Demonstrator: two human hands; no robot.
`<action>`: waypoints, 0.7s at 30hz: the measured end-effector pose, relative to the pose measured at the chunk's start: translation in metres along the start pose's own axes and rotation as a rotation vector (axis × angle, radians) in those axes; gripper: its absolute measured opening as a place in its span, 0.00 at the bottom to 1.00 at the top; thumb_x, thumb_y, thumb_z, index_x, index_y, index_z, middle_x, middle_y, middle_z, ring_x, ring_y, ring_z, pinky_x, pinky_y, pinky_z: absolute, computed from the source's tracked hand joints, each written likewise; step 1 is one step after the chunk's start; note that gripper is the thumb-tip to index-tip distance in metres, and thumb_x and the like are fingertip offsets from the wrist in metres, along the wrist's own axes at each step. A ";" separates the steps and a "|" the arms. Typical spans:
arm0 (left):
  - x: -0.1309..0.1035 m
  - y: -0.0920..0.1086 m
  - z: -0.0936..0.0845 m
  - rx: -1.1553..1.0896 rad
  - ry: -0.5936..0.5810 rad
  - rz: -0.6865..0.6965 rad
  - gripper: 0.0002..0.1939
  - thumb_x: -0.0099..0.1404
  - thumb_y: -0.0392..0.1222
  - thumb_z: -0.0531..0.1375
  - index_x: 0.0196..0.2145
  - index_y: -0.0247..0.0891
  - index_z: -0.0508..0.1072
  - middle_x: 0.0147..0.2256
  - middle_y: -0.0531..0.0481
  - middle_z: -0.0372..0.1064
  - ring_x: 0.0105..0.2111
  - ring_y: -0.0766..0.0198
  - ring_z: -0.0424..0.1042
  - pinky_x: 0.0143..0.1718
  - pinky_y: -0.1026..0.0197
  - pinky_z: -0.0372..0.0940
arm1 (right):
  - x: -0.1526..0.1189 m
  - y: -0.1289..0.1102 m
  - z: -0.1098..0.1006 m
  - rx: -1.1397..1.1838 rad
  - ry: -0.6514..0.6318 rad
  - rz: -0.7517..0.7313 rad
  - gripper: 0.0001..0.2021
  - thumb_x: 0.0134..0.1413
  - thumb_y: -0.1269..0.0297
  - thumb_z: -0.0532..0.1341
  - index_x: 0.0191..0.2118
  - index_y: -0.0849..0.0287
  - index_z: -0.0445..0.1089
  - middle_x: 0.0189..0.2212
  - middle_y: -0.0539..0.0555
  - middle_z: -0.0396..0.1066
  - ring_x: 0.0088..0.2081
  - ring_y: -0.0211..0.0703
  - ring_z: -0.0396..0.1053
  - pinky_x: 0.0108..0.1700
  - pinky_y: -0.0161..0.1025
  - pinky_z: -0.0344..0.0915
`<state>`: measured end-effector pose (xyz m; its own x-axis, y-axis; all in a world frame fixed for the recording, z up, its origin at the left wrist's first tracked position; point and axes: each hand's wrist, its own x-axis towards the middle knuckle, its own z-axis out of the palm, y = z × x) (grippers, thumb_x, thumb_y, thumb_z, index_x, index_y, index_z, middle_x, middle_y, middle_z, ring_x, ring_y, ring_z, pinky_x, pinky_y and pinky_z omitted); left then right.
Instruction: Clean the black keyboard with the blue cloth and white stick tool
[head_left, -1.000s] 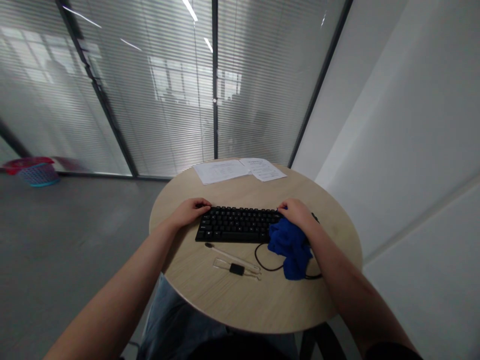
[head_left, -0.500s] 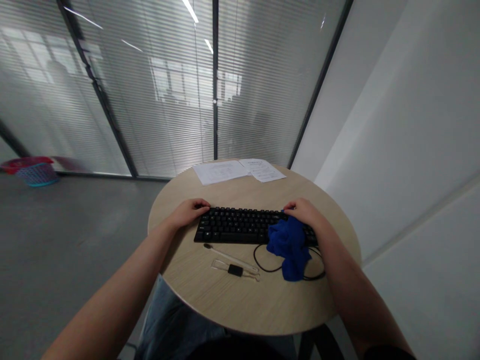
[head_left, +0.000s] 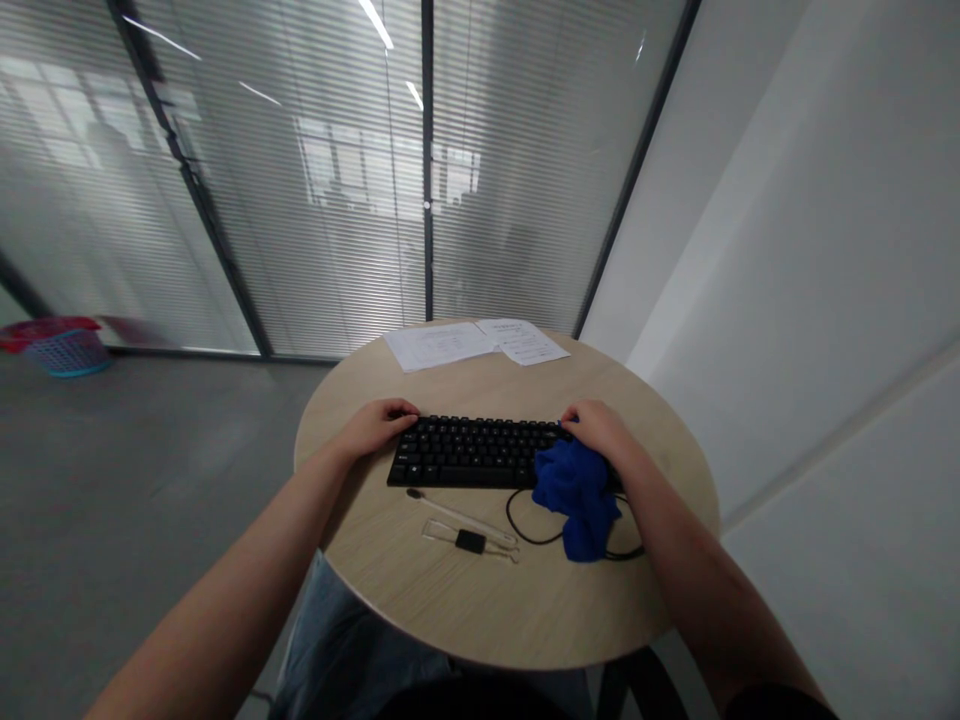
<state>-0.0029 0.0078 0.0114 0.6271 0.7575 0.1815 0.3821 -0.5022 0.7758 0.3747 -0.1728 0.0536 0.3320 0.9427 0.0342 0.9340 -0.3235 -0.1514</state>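
Right hand edged left over the round table near blinds.

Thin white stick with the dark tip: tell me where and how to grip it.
Pinch the thin white stick around mid-shaft from above, probably: it lies flat, its dark tip near the keyboard and its other end beside the wire tool.

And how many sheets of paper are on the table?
2 that I can make out, both at the far side of the table: the left sheet and the right sheet. More could be hidden underneath.
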 end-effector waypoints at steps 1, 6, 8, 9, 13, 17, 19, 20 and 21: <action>0.000 0.000 0.000 -0.004 -0.003 0.003 0.23 0.58 0.61 0.61 0.39 0.38 0.79 0.39 0.45 0.79 0.41 0.51 0.76 0.48 0.51 0.67 | 0.000 0.000 0.000 -0.004 -0.004 0.002 0.11 0.56 0.63 0.61 0.39 0.56 0.81 0.40 0.56 0.78 0.44 0.42 0.74 0.46 0.33 0.64; 0.000 0.000 0.001 0.001 -0.001 0.020 0.24 0.58 0.62 0.61 0.39 0.38 0.79 0.39 0.45 0.79 0.41 0.50 0.76 0.47 0.52 0.67 | 0.001 0.003 0.000 -0.007 -0.012 0.012 0.11 0.57 0.62 0.61 0.40 0.55 0.81 0.40 0.56 0.78 0.43 0.41 0.74 0.45 0.32 0.63; 0.000 0.001 0.000 0.014 0.002 0.026 0.24 0.58 0.62 0.61 0.39 0.38 0.80 0.39 0.45 0.79 0.41 0.50 0.76 0.48 0.51 0.67 | 0.003 0.003 0.001 -0.004 -0.006 0.018 0.12 0.58 0.61 0.60 0.41 0.55 0.81 0.40 0.56 0.78 0.44 0.42 0.74 0.45 0.32 0.63; 0.000 0.002 0.000 0.018 0.003 0.027 0.24 0.57 0.62 0.61 0.39 0.38 0.80 0.40 0.45 0.79 0.41 0.50 0.76 0.48 0.51 0.67 | 0.003 0.002 0.002 -0.002 -0.002 0.022 0.13 0.58 0.61 0.60 0.42 0.55 0.81 0.41 0.56 0.78 0.44 0.42 0.74 0.46 0.32 0.63; 0.000 0.004 -0.001 0.011 0.012 0.017 0.24 0.56 0.62 0.61 0.38 0.39 0.80 0.38 0.45 0.79 0.40 0.50 0.76 0.48 0.50 0.67 | 0.004 0.001 0.003 -0.002 0.005 0.030 0.12 0.58 0.61 0.60 0.41 0.55 0.81 0.41 0.56 0.78 0.44 0.42 0.73 0.46 0.33 0.64; -0.002 0.006 0.000 -0.017 0.011 0.011 0.24 0.56 0.63 0.61 0.37 0.39 0.80 0.38 0.45 0.79 0.40 0.50 0.76 0.48 0.51 0.68 | 0.002 0.003 0.000 -0.002 0.003 0.029 0.12 0.56 0.62 0.61 0.41 0.54 0.81 0.41 0.55 0.78 0.44 0.42 0.73 0.46 0.32 0.64; -0.002 0.007 0.000 -0.018 0.008 0.011 0.25 0.56 0.63 0.61 0.37 0.39 0.80 0.38 0.45 0.79 0.40 0.50 0.76 0.48 0.51 0.67 | 0.002 0.004 -0.001 0.004 -0.002 0.025 0.12 0.56 0.62 0.61 0.41 0.54 0.81 0.41 0.54 0.78 0.44 0.41 0.73 0.46 0.32 0.63; -0.003 0.008 0.000 -0.015 0.004 0.013 0.25 0.56 0.63 0.61 0.38 0.39 0.80 0.39 0.45 0.79 0.40 0.50 0.76 0.48 0.51 0.67 | 0.001 0.005 -0.002 0.007 -0.006 0.023 0.12 0.56 0.62 0.61 0.42 0.54 0.81 0.42 0.54 0.78 0.44 0.41 0.73 0.46 0.31 0.63; -0.003 0.008 -0.001 -0.012 0.000 0.016 0.25 0.56 0.63 0.61 0.38 0.39 0.80 0.39 0.45 0.79 0.41 0.50 0.76 0.49 0.51 0.67 | 0.001 0.006 -0.003 0.011 -0.009 0.023 0.12 0.56 0.61 0.61 0.42 0.54 0.81 0.42 0.54 0.78 0.44 0.40 0.73 0.46 0.31 0.63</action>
<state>-0.0017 0.0017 0.0177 0.6329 0.7495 0.1943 0.3635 -0.5092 0.7801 0.3815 -0.1740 0.0560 0.3521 0.9357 0.0216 0.9247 -0.3442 -0.1626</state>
